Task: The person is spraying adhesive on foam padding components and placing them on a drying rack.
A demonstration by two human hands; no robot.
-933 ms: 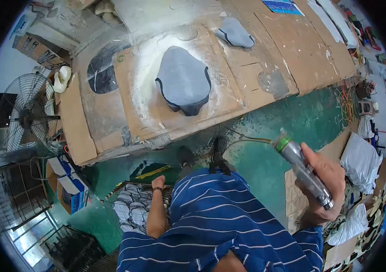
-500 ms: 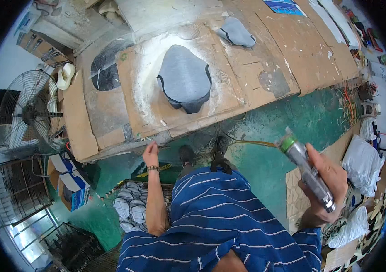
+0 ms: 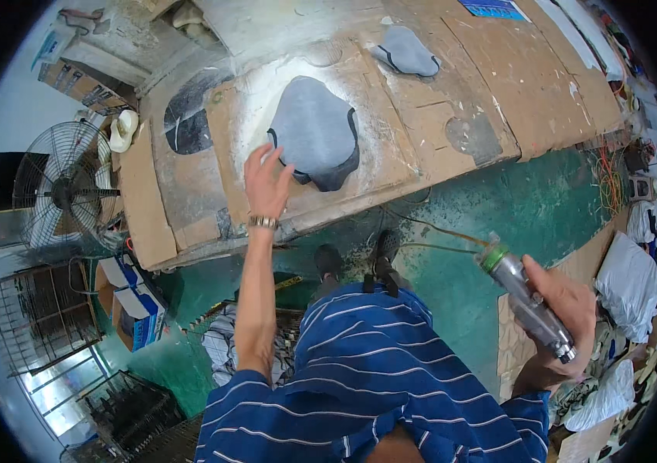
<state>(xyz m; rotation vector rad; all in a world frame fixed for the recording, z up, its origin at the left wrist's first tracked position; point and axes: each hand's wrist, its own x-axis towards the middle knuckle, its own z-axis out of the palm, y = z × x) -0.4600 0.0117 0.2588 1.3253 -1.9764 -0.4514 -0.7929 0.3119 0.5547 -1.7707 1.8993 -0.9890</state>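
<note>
Over the cardboard-covered bench (image 3: 436, 116), left hand (image 3: 266, 181) is spread, fingers (image 3: 255, 158) apart, holding nothing. It sits at the near left edge of the grey moulded piece (image 3: 314, 131); can't tell if the fingertips are touching it or just beside. Piece lies flat inside a ring of pale overspray, dark rim showing on its near side.

Right hand (image 3: 567, 309) is wrapped tight round a metal spray tool (image 3: 529, 305), green-capped end pointing up and away, well apart from the bench, out over the green floor (image 3: 498, 208). Can't see a trigger or whether a finger is on it.

Risks as I see them:
- If the coating on the piece is wet, bare fingers on the face would likely mark it. Grab by the rim.
- Piece looks loose on the cardboard. A one-handed pull from one edge could drag it through the overspray or tip it off the near edge.
- Tool is held out to the side and not watched. A squeeze would probably spray the floor, shoes (image 3: 359, 258) or the grey bags (image 3: 625, 274).
- Cable or hose (image 3: 428, 228) trails across the floor by the feet; trip or snag risk when stepping in.
- Second grey piece (image 3: 409, 50) sits farther back; reaching over the first could smear it with a sleeve.
- Fan (image 3: 66, 189) beside the bench, if running, could blow dust onto fresh coating.
</note>
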